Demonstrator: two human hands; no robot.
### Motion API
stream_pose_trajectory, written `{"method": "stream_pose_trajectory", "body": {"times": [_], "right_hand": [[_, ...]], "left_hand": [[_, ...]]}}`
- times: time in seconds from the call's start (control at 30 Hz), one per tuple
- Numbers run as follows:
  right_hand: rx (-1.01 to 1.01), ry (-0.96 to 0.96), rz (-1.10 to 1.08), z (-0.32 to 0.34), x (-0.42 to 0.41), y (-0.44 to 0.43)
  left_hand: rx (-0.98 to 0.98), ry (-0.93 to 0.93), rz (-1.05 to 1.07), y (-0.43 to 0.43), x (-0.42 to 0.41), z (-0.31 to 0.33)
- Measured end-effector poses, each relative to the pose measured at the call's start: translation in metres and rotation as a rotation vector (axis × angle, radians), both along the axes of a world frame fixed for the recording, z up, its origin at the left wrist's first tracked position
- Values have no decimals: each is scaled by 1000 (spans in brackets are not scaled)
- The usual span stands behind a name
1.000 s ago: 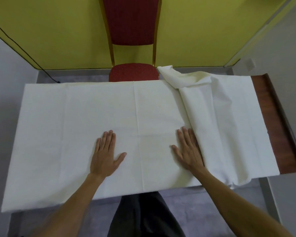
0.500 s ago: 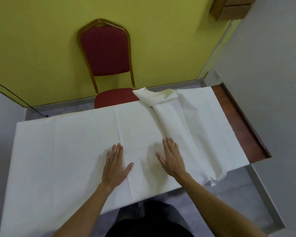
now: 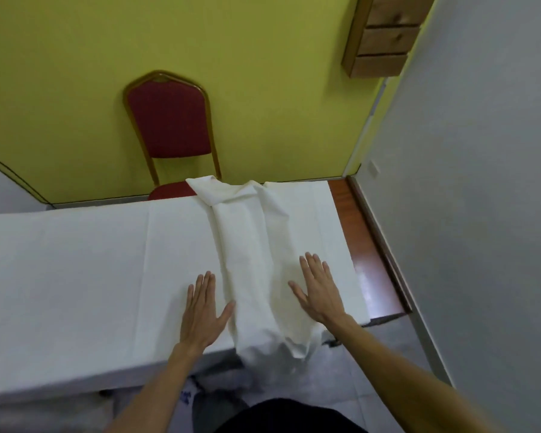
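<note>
While our left hand (image 3: pixel 200 310) and right hand (image 3: pixel 317 292) press flat, we smooth the cloth (image 3: pixel 75 276) on the bench (image 3: pixel 366 260).
Fingers straight, gripping nothing, they flank the raised fold (image 3: pixel 250 260); we should sweep away from the fold evenly, so it flattens without dragging the cloth.

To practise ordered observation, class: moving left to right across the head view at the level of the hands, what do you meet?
Flat white tablecloth → left hand → bunched fold of the cloth → right hand → bare wooden tabletop → grey wall.
</note>
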State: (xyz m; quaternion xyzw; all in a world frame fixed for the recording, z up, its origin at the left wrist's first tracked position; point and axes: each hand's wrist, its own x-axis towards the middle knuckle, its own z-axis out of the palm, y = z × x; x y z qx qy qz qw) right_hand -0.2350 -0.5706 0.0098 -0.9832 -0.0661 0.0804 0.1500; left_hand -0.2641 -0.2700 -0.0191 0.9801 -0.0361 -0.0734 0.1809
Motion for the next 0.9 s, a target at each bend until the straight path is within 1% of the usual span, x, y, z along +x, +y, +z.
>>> {"method": "stream_pose_trajectory", "body": {"times": [0.2,0.47,0.63,0.73,0.9], "right_hand": [[43,-6,71,11,-4,-66],[109,-50,113,27,26,-108],[69,-68,180,21,46,-137],[23,-56,222,18,65,-158],[-50,0,353,6,101,-179]], "left_hand": [[-8,10,117,-79,-43,7],[29,-23,167,-120,-38,11],[27,-16,169,-148,-23,2],[4,-20,229,-165,-13,-1],[-14,13,323,-189,-6,1]]}}
